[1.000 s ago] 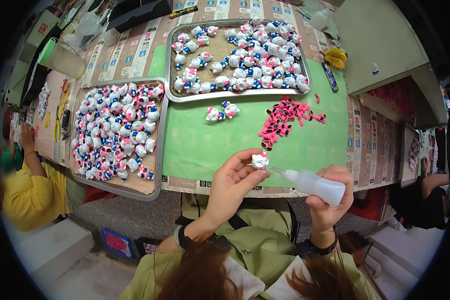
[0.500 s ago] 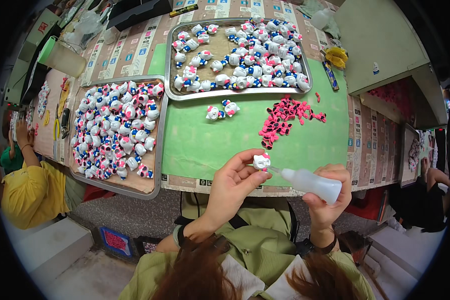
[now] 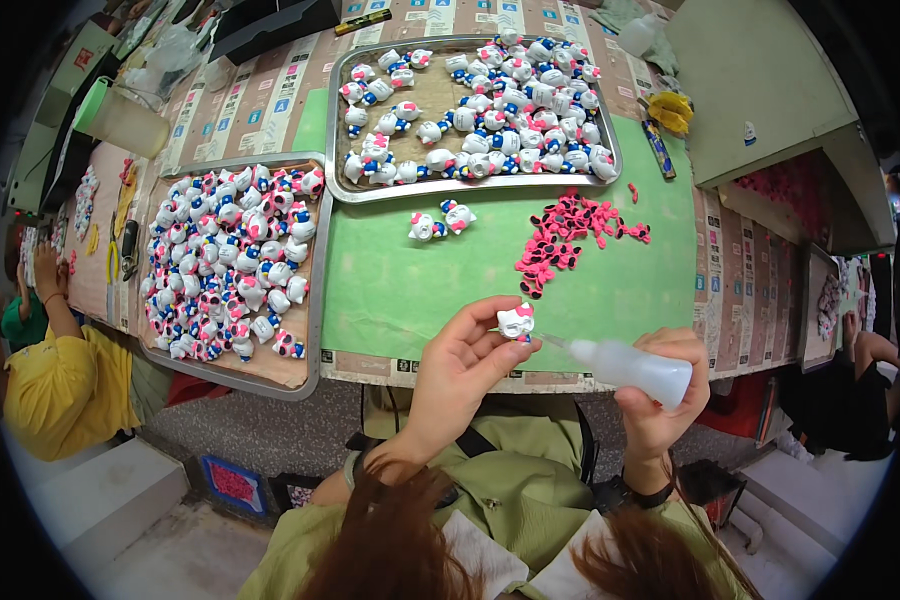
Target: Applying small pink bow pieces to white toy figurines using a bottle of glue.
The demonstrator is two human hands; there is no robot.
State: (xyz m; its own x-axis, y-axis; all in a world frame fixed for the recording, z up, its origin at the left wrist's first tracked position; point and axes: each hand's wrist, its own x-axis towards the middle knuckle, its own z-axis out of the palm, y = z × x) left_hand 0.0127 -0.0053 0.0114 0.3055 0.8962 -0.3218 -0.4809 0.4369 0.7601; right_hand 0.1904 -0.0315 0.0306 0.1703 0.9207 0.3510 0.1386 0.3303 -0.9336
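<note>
Between the thumb and fingers of my left hand (image 3: 462, 365) is a small white cat figurine (image 3: 516, 321) with a pink bow, its face turned up. My right hand (image 3: 670, 395) is wrapped round a translucent squeeze bottle (image 3: 632, 370) with a thin nozzle, tilted toward the figurine. The nozzle tip is close to the figurine's right side; whether it touches I cannot tell. Just beyond my hands, a pile of small pink pieces with black patches (image 3: 560, 235) lies on the green mat (image 3: 390, 290). Two loose cat figurines (image 3: 443, 220) lie left of the pile.
A metal tray (image 3: 345, 190) of figurines stands at the back, another tray (image 3: 317, 300) crowded with them at the left. A marker-like tube (image 3: 659, 148) and a yellow cloth (image 3: 671, 113) lie beside a grey cabinet (image 3: 760, 90). People sit at both sides, one in a yellow shirt (image 3: 65, 385).
The figurine has been turned so its face shows more, and it has shifted slightly left. My right hand has drawn the bottle a little to the right, away from it.
</note>
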